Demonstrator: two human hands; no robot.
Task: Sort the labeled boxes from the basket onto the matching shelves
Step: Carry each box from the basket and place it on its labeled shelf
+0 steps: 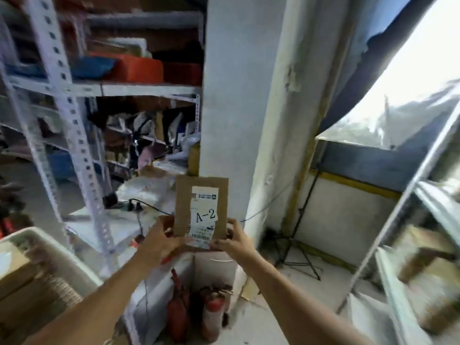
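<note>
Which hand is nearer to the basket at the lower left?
Left. The left hand grips the A-2 box by its left edge, on the side toward the basket; the right hand holds the box's far edge.

I'm seeing a cluttered storeroom. White concrete pillar [231,83] dead centre, paint scuffed along its right edge. Left: slotted grey metal rack [67,100] loaded with blue and orange bins and blurred clutter lower down. Two red fire extinguishers [199,312] stand on the floor at the pillar base. Black tripod stand [298,245] leans in the corner beside a yellow-striped low wall [348,215]. Big window [410,90] upper right, blown out with daylight, blue curtain [373,46] hanging partway across it. Second rack [410,232] on the right edge, motion-blurred. Concrete floor [286,307], dusty, pale.
</note>
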